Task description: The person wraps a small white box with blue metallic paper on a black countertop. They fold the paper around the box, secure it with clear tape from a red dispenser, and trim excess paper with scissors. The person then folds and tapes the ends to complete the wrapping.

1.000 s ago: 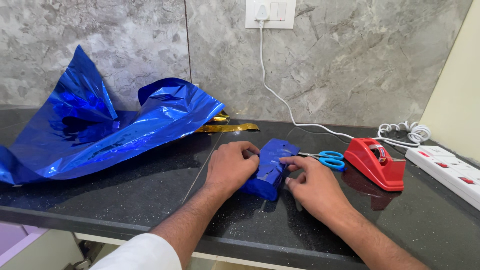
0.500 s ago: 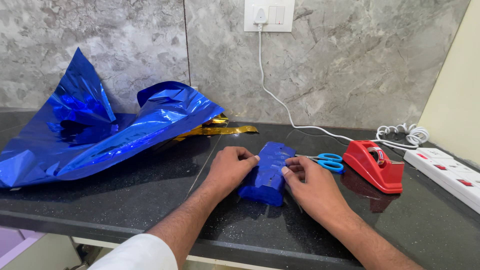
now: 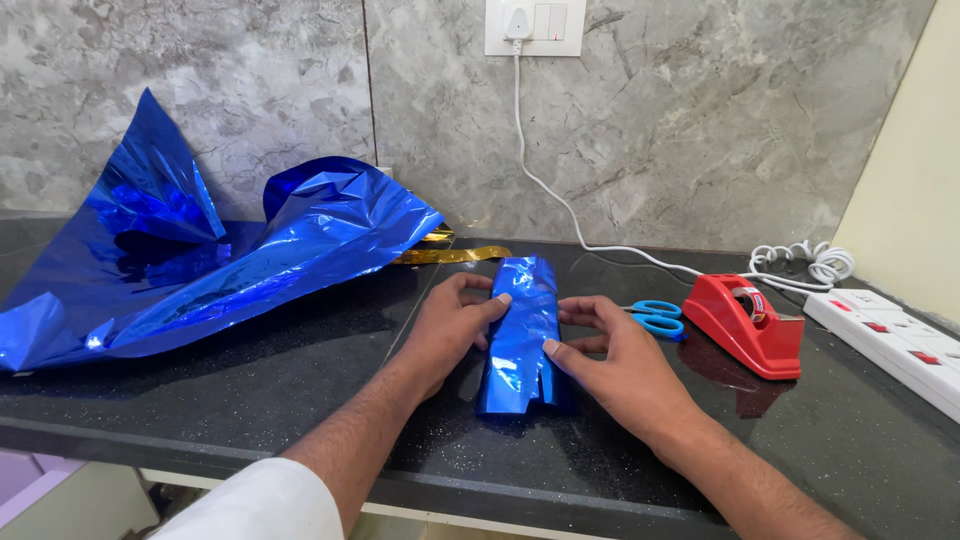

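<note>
We see the blue foil-wrapped parcel [image 3: 520, 335] lying on the black counter [image 3: 300, 380] between our two hands, its long axis running away from us toward the wall. Our left hand [image 3: 450, 325] presses its left flank with the thumb on top; our right hand [image 3: 610, 355] pinches the right edge. Both touch it equally. Just beyond our right hand lie blue-handled scissors [image 3: 655, 318], then a red tape dispenser [image 3: 745, 325].

The left hand [image 3: 447, 325] and right hand [image 3: 620, 365] are bare; a white sleeve [image 3: 262, 503] covers the left arm.
</note>
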